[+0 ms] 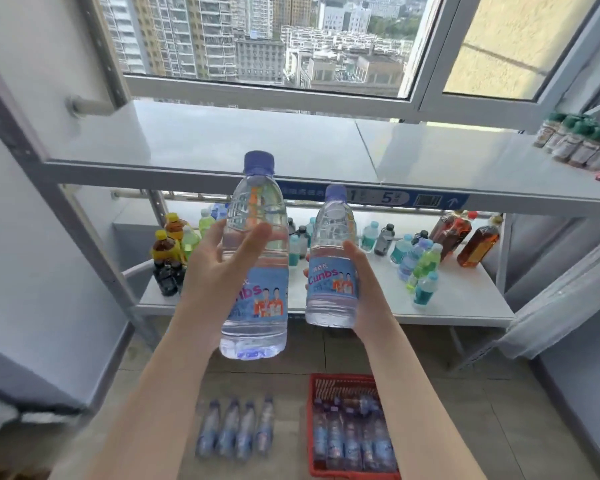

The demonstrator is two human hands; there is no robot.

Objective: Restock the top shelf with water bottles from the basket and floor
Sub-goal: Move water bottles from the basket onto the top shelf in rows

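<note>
Both hands are raised in front of a shelving unit, each holding one water bottle upright. The left hand (210, 271) grips the left bottle (257, 306) around its middle, thumb laid across the front and fingers behind it. The right hand (369, 292) wraps the right bottle (329, 237) from the side, its fingertips showing at the label's far edge.

Both bottles stand with their long axes vertical and their caps pointing to 12 o'clock. Each is clear plastic, full of water, with a purple-blue cap and a blue label bearing two figures in orange. They sit at the centre of the view, close together but apart, their caps level with the front edge of the top shelf (222, 140).

At 2 o'clock, green-capped bottles (582, 140) stand on that shelf. Below it, a lower shelf (465, 303) carries assorted drinks. At 5 o'clock a red basket (311, 427) on the floor (499, 427) holds more water bottles. At 7 o'clock, a row of four bottles (236, 431) lies on the floor.
</note>
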